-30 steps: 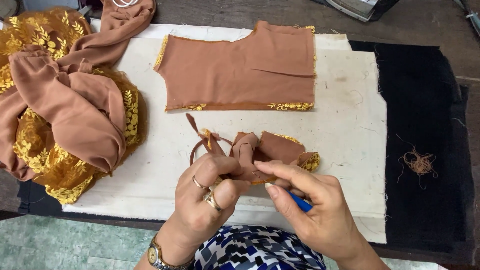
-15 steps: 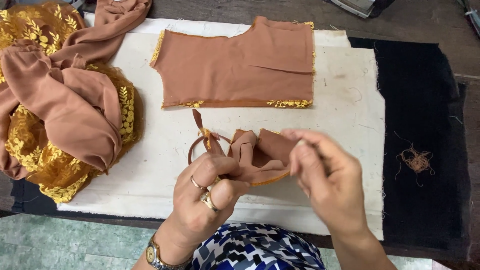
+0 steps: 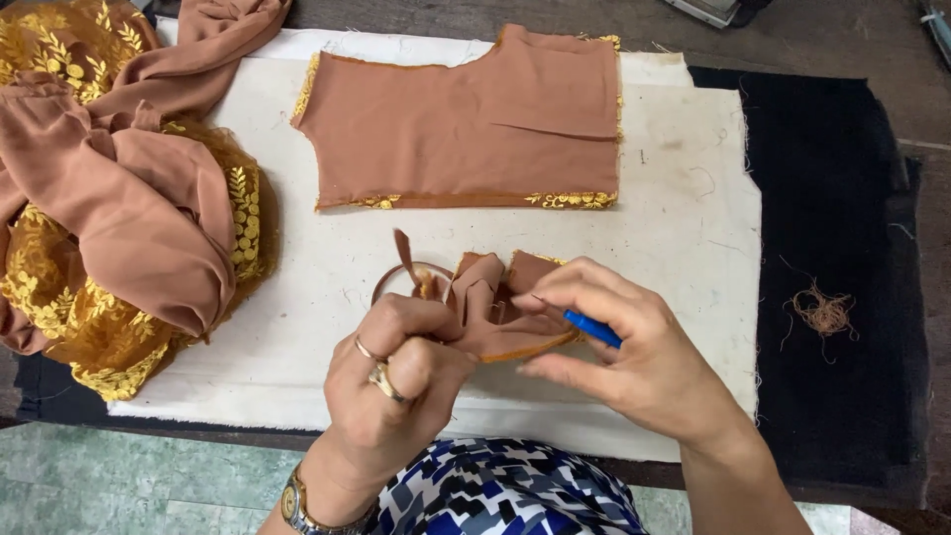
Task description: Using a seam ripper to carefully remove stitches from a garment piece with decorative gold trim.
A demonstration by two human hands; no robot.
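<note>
Small brown fabric piece [image 3: 495,307] above the bench, pinched closed in left hand [image 3: 396,381]; right hand [image 3: 634,362] gripping blue tool [image 3: 592,328]; probably light, soft, floppy, best held near gold edge

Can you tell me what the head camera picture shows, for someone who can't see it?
Two hands, left hand and right hand, pinch a small brown fabric piece; the right holds a blue tool. A brown blouse panel lies on white cloth.
</note>
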